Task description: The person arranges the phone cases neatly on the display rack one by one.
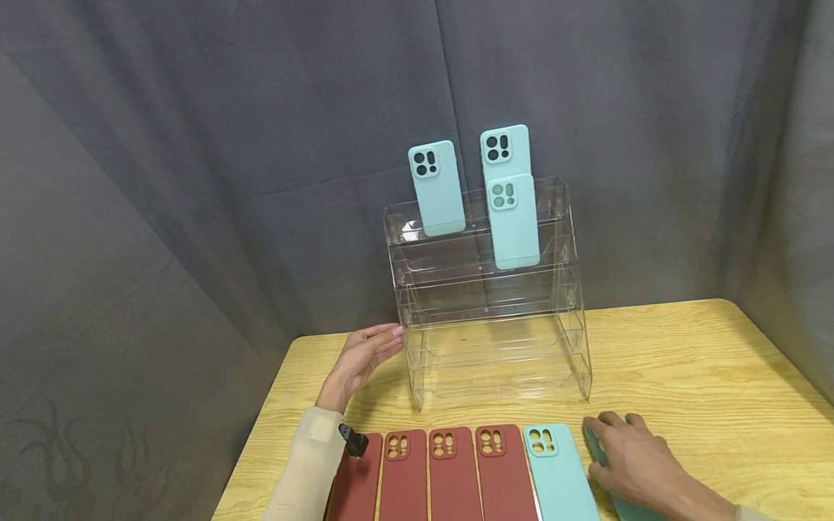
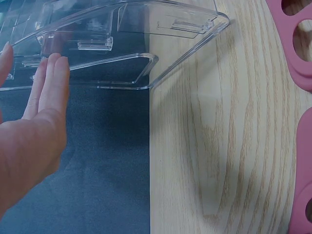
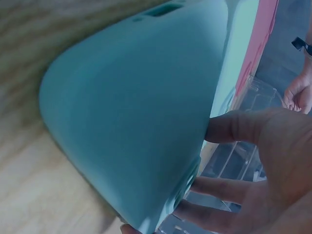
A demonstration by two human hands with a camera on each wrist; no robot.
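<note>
My left hand (image 1: pixel 365 358) has its fingers straight, touching the left side of a clear acrylic tiered display stand (image 1: pixel 449 276). In the left wrist view, those fingers (image 2: pixel 53 90) lie flat along the stand's side panel. At the lower right, my right hand (image 1: pixel 635 459) grips a teal phone case (image 3: pixel 131 107) by its edges, thumb on one side and fingers at the camera-cutout end. Much of that case is hidden under the hand in the head view. Three more teal cases stand upright on the upper tiers: one at left (image 1: pixel 441 199), two at right (image 1: pixel 515 231), overlapping.
Several dark red phone cases (image 1: pixel 452 481) lie in a row along the front of the wooden table (image 1: pixel 710 369). Another teal case (image 1: pixel 563 477) lies at the row's right end, beside my right hand. A grey curtain (image 1: pixel 293 145) hangs behind the table.
</note>
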